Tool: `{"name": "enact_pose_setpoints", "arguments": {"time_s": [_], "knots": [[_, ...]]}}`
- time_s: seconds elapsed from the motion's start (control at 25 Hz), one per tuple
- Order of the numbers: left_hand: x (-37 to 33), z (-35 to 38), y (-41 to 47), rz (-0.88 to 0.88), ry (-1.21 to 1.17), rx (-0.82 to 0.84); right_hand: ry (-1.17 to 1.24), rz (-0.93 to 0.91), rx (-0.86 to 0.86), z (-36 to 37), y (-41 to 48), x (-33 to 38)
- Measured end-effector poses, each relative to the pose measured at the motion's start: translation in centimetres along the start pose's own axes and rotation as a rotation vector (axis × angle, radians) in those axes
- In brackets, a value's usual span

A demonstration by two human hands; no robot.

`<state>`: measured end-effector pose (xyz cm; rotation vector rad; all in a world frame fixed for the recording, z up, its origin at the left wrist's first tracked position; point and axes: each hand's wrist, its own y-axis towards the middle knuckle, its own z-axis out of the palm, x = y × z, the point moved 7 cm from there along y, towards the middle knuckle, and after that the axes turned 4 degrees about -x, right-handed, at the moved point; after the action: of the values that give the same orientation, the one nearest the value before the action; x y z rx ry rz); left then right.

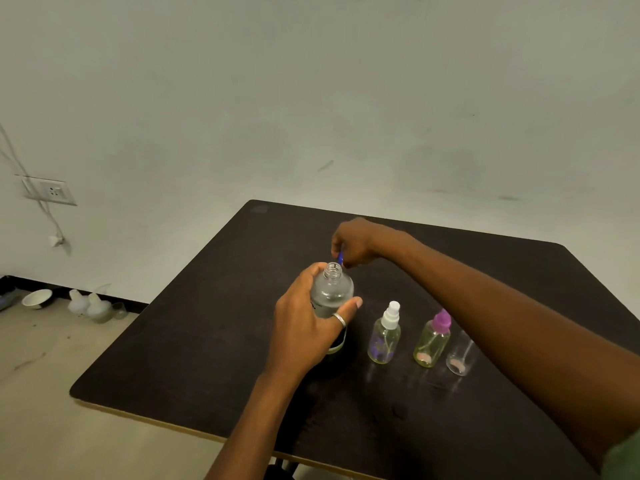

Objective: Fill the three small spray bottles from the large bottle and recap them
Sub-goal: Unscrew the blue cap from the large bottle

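Observation:
The large clear bottle point(331, 293) stands upright on the dark table point(214, 341), its threaded mouth uncovered. My left hand point(304, 327) grips its body from the near side. Just behind the mouth, my right hand point(351, 242) pinches a small blue cap point(340, 258). To the right stand three small spray bottles in a row: one with a white sprayer point(385, 336), one with a purple top point(433, 341), and a third point(459, 355) whose top is hidden behind my right forearm.
The table's left and near edges drop to a bare floor. By the wall on the floor sit a white bowl point(37, 298) and pale plastic bottles point(90, 305). A wall socket point(52, 191) with a hanging cable is at left.

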<state>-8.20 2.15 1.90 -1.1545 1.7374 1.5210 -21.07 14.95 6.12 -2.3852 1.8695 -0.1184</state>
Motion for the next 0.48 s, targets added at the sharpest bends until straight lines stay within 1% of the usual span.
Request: {"name": "enact_pose_setpoints", "arguments": {"time_s": [0.12,0.2,0.36,0.48], "knots": [[0.2,0.0,0.0,0.007,0.002,0.000,-0.118,-0.001,0.058,3.3,2.1,-0.5],[0.5,0.1,0.1,0.008,0.005,0.004,-0.154,-0.002,0.087,4.8,2.8,-0.9],[0.5,0.0,0.0,0.009,0.010,-0.005,-0.158,-0.003,0.126,6.1,3.2,-1.4],[0.4,0.1,0.1,0.004,0.006,0.001,-0.120,0.002,0.106,5.5,2.9,-1.9]]}}
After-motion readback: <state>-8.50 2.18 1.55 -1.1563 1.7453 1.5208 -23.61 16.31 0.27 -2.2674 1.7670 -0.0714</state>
